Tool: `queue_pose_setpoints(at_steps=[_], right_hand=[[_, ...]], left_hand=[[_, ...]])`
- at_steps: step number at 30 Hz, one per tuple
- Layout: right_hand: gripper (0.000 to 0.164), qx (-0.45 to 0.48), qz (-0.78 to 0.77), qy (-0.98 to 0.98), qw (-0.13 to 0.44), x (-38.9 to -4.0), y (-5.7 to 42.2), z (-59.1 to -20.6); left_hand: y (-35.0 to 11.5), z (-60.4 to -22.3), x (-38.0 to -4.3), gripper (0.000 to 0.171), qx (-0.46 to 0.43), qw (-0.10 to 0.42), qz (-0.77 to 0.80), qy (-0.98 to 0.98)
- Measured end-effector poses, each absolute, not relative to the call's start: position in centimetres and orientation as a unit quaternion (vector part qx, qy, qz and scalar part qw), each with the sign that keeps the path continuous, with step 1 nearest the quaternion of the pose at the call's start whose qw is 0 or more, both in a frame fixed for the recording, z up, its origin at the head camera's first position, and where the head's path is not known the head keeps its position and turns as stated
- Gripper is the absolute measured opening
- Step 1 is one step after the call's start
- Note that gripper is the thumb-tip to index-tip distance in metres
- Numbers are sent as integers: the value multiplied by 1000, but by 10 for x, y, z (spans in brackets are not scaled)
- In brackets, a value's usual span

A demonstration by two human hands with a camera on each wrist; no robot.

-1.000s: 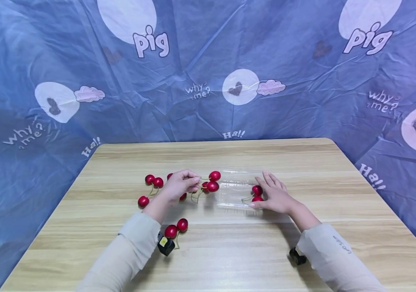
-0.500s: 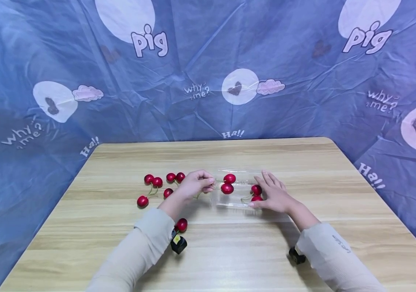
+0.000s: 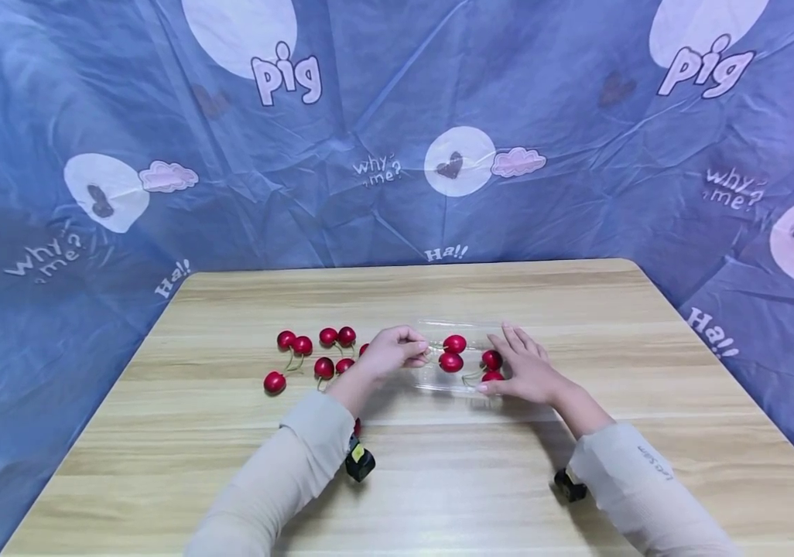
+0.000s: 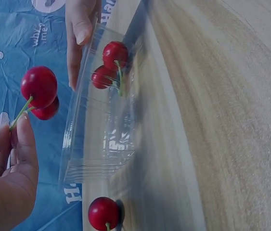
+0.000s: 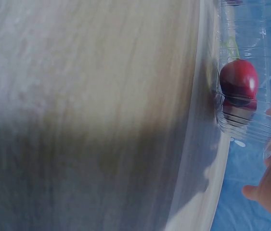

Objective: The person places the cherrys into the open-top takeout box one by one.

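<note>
In the head view my left hand (image 3: 393,352) is over the left part of a clear plastic box (image 3: 432,387). Its thumb and fingers pinch the green stems of a pair of red cherries (image 4: 39,87), which hang free above the box in the left wrist view. My right hand (image 3: 525,371) grips the box's right end, with the thumb at the near side and the fingers at the far side. Inside the box, near that hand, lie two more cherries (image 4: 115,55) with joined stems. The right wrist view shows one of these cherries (image 5: 239,81) through the clear wall.
Several loose cherries (image 3: 323,367) with stems lie on the wooden table (image 3: 453,480) left of the box. Another cherry (image 3: 357,427) is mostly hidden behind my left wrist. A blue printed cloth (image 3: 369,216) hangs behind the table.
My left hand has moved right, carrying the pair of cherries from beside the box to above it. My right hand has stayed at the box's right end.
</note>
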State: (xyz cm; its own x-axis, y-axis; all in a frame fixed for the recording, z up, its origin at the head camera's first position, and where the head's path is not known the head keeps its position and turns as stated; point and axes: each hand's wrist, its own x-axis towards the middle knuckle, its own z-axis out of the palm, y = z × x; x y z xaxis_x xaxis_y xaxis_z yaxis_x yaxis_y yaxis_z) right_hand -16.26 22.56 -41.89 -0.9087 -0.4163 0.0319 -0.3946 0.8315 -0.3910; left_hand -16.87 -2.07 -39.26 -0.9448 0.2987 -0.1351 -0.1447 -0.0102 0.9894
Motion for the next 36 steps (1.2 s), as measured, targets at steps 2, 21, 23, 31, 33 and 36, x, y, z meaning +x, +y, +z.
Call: queue_pose_setpoints(at_steps=[2, 21, 23, 31, 33, 36], right_hand=[[97, -212, -196, 957, 28, -163, 226, -418], [97, -210, -193, 958, 28, -163, 226, -419], [97, -209, -193, 958, 30, -163, 226, -419], [97, -211, -200, 956, 29, -163, 225, -419], [97, -212, -200, 956, 25, -162, 225, -419], [97, -211, -201, 956, 21, -163, 225, -420]], left_hand=[[-19, -393, -169, 19, 55, 155, 707, 687], [0, -400, -178, 17, 49, 167, 684, 709], [4, -403, -179, 15, 43, 164, 673, 719], [14, -418, -190, 7, 48, 152, 652, 741], [16, -403, -181, 10, 32, 158, 642, 750], [19, -396, -177, 11, 34, 158, 637, 754]])
